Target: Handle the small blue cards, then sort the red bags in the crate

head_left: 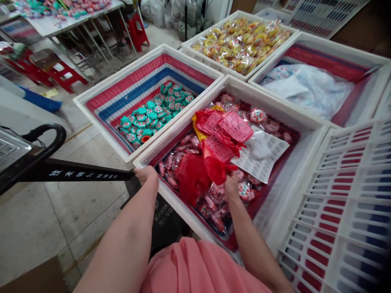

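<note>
Right hand's fingers (229, 176) hidden behind red bags (218, 152)

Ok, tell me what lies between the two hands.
In the head view, a red mesh bag on wrapped pink items lies between the left hand on the bin's rim and the right hand.

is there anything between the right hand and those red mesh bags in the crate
Nothing visible. The right hand is already on the red mesh bags, gripping the bunch from below inside the white crate. The left hand rests on the crate's near corner.
</note>
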